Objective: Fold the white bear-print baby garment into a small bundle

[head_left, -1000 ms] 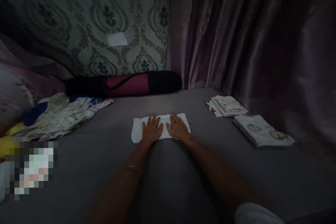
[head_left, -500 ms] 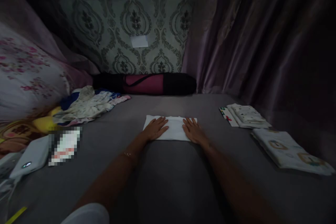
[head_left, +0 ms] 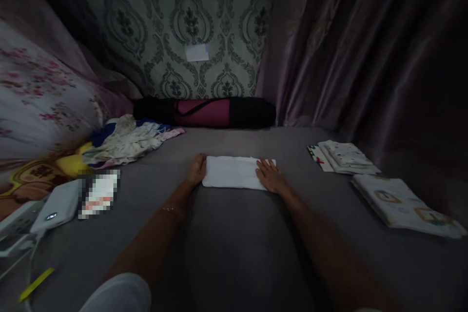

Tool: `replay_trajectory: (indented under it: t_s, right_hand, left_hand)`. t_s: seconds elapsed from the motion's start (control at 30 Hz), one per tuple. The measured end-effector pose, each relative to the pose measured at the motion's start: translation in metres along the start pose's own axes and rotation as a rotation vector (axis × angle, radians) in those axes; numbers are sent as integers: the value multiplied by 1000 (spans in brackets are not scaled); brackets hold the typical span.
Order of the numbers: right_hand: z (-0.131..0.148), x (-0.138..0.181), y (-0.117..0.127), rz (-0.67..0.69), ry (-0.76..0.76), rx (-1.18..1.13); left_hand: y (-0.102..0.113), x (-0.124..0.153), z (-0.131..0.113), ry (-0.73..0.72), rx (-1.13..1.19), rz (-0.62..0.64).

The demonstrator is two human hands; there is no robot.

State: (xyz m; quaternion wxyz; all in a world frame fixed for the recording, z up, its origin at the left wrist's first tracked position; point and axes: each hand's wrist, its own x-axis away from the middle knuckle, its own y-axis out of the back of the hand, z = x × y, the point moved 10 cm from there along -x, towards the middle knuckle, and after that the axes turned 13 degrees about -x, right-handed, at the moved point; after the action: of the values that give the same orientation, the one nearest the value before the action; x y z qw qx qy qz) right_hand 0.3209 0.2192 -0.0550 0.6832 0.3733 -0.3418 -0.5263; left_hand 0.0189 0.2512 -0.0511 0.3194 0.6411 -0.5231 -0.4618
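A white folded cloth (head_left: 232,172) lies flat as a rectangle on the grey bed sheet (head_left: 234,243) in front of me. At its left edge rests my left hand (head_left: 197,169), turned on its side, with the fingers pointing away from me and close against the cloth's border; its palm side is hidden. My right hand (head_left: 268,175) presses flat on the cloth's right end, palm down and fingers spread. Neither hand grips anything that I can see.
Folded printed cloths (head_left: 345,155) and a patterned folded cloth (head_left: 405,204) lie to the right. Rumpled clothes (head_left: 131,141), a white power bank (head_left: 58,204) with a cable, and a yellow strip (head_left: 36,285) are at left. A black-and-maroon long bag (head_left: 204,112) lies along the wall.
My left hand has slid left off the top of the white cloth to its left edge and turned on its side. The right hand stays on the right end. The view has shifted slightly.
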Motion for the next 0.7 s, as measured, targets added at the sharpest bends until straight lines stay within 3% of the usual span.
replay_trajectory:
  t_s: [0.1, 0.17, 0.37, 0.47, 0.6, 0.7]
  right_hand:
    - [-2, -2, 0, 34, -14, -15]
    - [2, -3, 1, 32, -29, -9]
    - [68, -4, 4, -111, 120, 84]
    - [90, -2, 12, -195, 154, 80]
    - [72, 5, 37, -406, 92, 114]
    - [36, 1, 28, -357, -27, 119]
  left_hand:
    - [6, -2, 11, 105, 50, -32]
    - [8, 2, 3, 93, 50, -41]
    - [3, 32, -80, -185, -77, -4]
    - [2, 45, -101, -212, -143, 48]
    - [10, 54, -86, -147, -170, 39]
    - [7, 60, -60, -59, -190, 64]
